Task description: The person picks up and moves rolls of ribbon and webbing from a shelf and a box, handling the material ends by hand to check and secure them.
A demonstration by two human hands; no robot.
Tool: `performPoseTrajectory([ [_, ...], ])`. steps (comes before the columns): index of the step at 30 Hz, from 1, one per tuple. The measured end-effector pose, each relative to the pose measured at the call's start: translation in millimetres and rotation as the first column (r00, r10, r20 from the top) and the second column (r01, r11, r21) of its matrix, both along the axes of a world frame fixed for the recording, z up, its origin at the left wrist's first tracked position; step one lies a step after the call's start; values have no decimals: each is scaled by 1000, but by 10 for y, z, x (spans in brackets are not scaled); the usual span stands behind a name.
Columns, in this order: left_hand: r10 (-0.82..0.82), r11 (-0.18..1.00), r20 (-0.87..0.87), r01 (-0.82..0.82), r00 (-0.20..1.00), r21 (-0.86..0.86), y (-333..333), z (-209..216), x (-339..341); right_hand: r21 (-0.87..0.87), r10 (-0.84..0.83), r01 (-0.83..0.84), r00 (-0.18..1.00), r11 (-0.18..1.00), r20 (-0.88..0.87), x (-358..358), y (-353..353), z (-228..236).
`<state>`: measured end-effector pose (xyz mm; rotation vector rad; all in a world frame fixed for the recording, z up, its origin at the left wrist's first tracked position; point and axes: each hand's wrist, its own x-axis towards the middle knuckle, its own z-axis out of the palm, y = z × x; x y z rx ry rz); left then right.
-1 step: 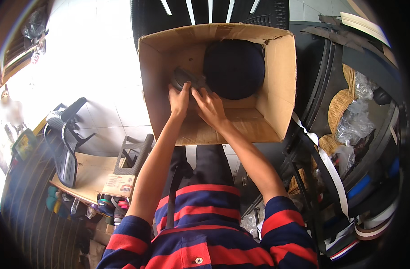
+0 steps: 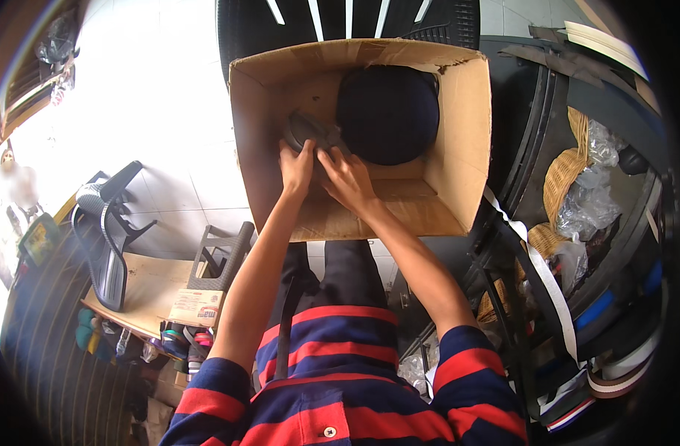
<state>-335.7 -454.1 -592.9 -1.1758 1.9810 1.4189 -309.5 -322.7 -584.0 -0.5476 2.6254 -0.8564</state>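
Observation:
A tall cardboard box stands open in front of me, and both my hands reach down into its left half. My left hand is closed on the near side of a dark grey rounded object, thumb on top. Close beside it, my right hand grips the same object's right end with bent fingers. The object's exact kind cannot be made out, since my fingers cover part of it. To its right, inside the box, lies a large dark navy rounded thing that looks like a cushion or a bag.
Behind the box is a black slatted surface. At the left, a grey chair frame part and a grey plastic stool rest on a wooden board. Wicker baskets, clear plastic bags and a white strap are at the right.

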Motion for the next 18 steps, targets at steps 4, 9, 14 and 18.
performPoseTrajectory([
  [4, -144, 988, -50, 147, 988, 53, -238, -136, 165, -166, 12, 18, 985, 986, 175, 45, 115, -64],
  [9, -296, 933, -167, 322, 941, 158, -425, -116, 157, -66, -228, 290, 857, 955, 463, 97, 198, -485],
  [14, -512, 842, -88, 519, 855, 149, -579, -58, 158, -79, -504, 575, 768, 814, 395, -78, 308, -822],
  [18, -539, 725, -135, 540, 831, 429, -530, 207, -27, -108, -392, 637, 590, 764, 706, -319, 637, -855],
])
